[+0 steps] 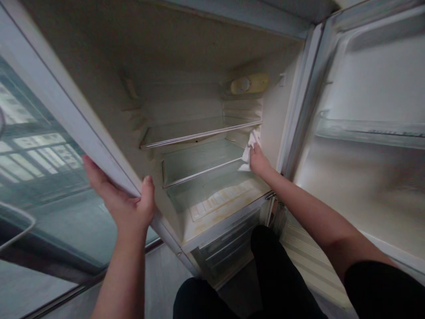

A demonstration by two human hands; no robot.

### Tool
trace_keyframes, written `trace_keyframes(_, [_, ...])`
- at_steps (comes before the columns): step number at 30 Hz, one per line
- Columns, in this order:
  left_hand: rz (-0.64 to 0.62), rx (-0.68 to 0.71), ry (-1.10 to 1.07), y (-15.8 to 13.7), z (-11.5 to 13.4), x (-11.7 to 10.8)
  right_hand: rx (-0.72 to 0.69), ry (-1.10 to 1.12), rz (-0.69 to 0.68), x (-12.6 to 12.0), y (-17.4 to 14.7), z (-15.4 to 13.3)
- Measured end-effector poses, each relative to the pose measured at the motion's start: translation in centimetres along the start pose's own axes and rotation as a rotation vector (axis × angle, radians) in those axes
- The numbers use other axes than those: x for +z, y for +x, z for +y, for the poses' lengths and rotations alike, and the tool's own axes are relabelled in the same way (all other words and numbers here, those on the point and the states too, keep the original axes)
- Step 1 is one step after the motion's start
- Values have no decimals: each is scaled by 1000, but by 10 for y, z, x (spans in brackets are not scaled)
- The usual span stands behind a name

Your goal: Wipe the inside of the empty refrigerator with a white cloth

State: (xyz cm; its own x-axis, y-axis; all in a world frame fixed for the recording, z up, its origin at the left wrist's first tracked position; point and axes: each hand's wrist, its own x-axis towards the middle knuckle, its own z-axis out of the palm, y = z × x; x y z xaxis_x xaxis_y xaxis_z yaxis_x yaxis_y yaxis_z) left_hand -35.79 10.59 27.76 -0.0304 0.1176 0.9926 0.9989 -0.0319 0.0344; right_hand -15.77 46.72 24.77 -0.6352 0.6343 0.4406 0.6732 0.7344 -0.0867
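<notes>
Dim, cool grey light covers the view, brightest in the large glass window pane (66, 217) beyond the bare left hand (128, 201), while the upper cavity of the off-white, boxy refrigerator (186, 102), above both hands, sinks into brownish shadow. Thin pale glints line the front edges of the flat clear-glass shelves (202, 133) left of the bare right hand (259, 161). Wide-angle distortion slants and stretches the outer areas, the white plastic door (375, 173) right of that hand looks smeared, and the black-trousered legs (279, 274) below it lose detail in darkness.
</notes>
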Motion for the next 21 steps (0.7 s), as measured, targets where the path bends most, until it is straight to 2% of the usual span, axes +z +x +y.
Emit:
trace_keyframes(3, [6,3,-2,0,-1,0,-101,200,-47,8,-1,-20])
trace_keyframes(7, [11,-11,-25,0,0,0,-289,244,-58,13,-6,-55])
trace_keyframes(11, [23,-23,-25,2,9,1,-505,336,-113,9,-9,-101])
trace_keyframes(13, [33,-74,-33,3,16,2,-572,386,-141,2,-9,-126])
trace_keyframes(16, [49,-173,-37,5,25,3,-697,418,-261,-12,-2,-157])
trace_keyframes(19, [58,-175,-24,4,28,3,-833,380,-390,-19,14,-178])
trace_keyframes(21, [64,-178,-23,4,28,3,-866,334,-410,-15,26,-190])
